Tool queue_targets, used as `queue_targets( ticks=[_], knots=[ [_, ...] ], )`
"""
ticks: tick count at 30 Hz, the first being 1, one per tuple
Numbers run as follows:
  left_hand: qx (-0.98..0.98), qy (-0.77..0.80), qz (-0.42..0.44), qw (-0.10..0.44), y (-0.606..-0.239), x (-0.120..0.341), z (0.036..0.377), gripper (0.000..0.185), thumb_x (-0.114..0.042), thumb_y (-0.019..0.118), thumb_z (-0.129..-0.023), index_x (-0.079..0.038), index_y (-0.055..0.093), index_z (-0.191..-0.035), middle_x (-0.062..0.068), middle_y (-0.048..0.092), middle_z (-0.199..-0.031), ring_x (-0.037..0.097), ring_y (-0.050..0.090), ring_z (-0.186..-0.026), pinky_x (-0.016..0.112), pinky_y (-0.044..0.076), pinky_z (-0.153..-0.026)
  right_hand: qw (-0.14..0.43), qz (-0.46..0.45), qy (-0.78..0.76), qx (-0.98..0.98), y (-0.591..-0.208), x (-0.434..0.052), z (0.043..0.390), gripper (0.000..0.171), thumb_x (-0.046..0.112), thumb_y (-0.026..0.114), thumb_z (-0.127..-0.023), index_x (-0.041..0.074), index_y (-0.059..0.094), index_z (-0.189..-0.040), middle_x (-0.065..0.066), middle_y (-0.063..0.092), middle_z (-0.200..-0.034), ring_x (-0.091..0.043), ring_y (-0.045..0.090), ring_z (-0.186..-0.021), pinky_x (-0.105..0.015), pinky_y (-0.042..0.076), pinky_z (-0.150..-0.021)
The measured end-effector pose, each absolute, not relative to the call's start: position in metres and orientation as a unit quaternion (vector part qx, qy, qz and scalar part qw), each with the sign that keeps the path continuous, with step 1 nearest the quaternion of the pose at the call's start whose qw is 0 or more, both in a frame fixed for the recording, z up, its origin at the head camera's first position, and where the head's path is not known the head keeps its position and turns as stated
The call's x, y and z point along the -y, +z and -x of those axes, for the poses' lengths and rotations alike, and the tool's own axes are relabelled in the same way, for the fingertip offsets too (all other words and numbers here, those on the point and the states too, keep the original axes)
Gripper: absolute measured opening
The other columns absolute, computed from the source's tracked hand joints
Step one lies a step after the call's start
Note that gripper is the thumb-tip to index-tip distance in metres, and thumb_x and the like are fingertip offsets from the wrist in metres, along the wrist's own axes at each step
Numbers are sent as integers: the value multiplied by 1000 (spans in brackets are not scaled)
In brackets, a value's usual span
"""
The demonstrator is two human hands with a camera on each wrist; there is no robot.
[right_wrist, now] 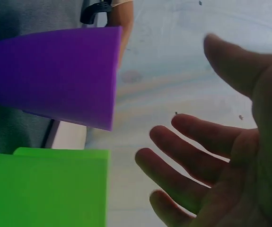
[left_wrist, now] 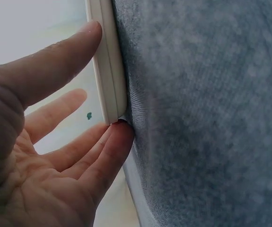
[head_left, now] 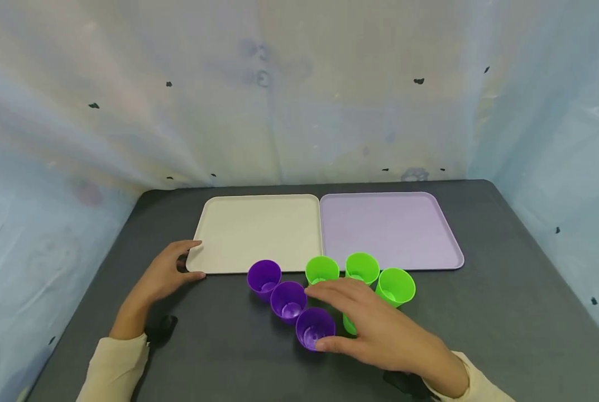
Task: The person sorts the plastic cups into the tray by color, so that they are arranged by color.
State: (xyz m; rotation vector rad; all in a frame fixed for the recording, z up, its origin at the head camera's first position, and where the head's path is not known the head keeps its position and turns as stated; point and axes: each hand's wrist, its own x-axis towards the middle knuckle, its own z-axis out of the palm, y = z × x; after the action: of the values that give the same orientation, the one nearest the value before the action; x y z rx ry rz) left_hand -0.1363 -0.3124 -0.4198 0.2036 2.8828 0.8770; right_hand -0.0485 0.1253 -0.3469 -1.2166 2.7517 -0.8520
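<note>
My left hand point(head_left: 161, 273) grips the near left corner of a cream tray point(head_left: 259, 231). In the left wrist view the thumb lies against the rim of the tray point(left_wrist: 108, 71) and fingertips meet its corner. My right hand point(head_left: 374, 324) hovers over the cups with fingers spread and nothing held. Three purple cups stand upright in a slanting row: a far one point(head_left: 264, 279), a middle one point(head_left: 288, 304) and a near one point(head_left: 311, 330). Beside them stand several green cups point(head_left: 396, 286), partly hidden by the right hand. The right wrist view shows a gap between the fingers and the purple cup point(right_wrist: 55, 75).
A lilac tray point(head_left: 389, 231) lies right against the cream one, toward the back of the dark grey table point(head_left: 500, 312). Pale plastic sheeting point(head_left: 329, 95) with small dark marks hangs behind and at both sides.
</note>
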Motion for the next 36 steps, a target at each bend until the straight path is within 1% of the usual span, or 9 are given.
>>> queue_targets(
  ticks=[4,6,12,15,18,22,25,29,36],
  knots=[
    [-952,291,-77,58,-420,311,138,75,-23,79,-86,-2,43,-148,30,34,-151,48,53,-122,57,51,-95,-15,421,-245,-873,-355,-123,52,72,62,68,-84,25,50,-144,14,58,-138,-7,54,-128,-45,30,-116],
    [-953,289,-76,56,-419,311,137,74,-22,79,-86,-1,44,-147,30,35,-151,49,54,-120,57,51,-95,-26,429,-233,-872,-358,-121,53,75,62,71,-80,21,54,-141,11,61,-134,-6,57,-125,-46,26,-116],
    [-958,272,-64,61,-417,311,136,74,-24,79,-86,-2,44,-147,29,35,-153,50,55,-120,58,50,-96,-47,430,-202,-879,-365,-119,56,79,59,83,-67,21,62,-133,9,66,-127,-6,60,-120,-51,23,-113],
    [-960,266,-60,63,-416,311,136,73,-24,79,-86,-2,44,-147,29,35,-153,50,56,-120,59,49,-97,-56,432,-193,-879,-368,-117,57,77,58,85,-65,22,64,-130,9,67,-124,-7,61,-118,-53,25,-111],
    [-960,264,-64,61,-416,311,137,72,-24,79,-86,-2,46,-146,29,36,-153,50,57,-119,59,50,-96,-56,431,-194,-880,-370,-116,56,74,56,86,-66,22,64,-128,9,68,-122,-6,62,-116,-51,28,-109],
    [-960,264,-71,61,-418,311,138,70,-24,79,-86,-2,47,-145,28,37,-153,49,57,-119,58,50,-96,-33,420,-201,-884,-369,-116,56,72,52,86,-70,22,63,-131,9,68,-123,-7,62,-116,-47,32,-107],
    [-961,260,-70,60,-419,311,139,70,-24,79,-86,-2,48,-144,28,36,-153,49,58,-118,58,50,-96,-7,408,-210,-889,-368,-117,57,71,50,84,-74,22,60,-135,9,64,-127,-10,59,-119,-42,40,-107],
    [-963,254,-67,59,-419,312,140,70,-25,79,-86,-2,48,-144,28,36,-153,49,59,-116,59,50,-95,33,388,-240,-889,-365,-118,58,67,44,82,-79,22,58,-138,10,58,-132,-9,57,-119,-36,50,-101],
    [-962,255,-67,64,-417,310,136,72,-28,79,-86,-3,47,-145,29,36,-153,50,59,-116,59,50,-94,57,375,-265,-887,-363,-120,58,67,42,81,-82,23,55,-140,11,55,-133,-6,58,-116,-32,53,-98]
  ],
)
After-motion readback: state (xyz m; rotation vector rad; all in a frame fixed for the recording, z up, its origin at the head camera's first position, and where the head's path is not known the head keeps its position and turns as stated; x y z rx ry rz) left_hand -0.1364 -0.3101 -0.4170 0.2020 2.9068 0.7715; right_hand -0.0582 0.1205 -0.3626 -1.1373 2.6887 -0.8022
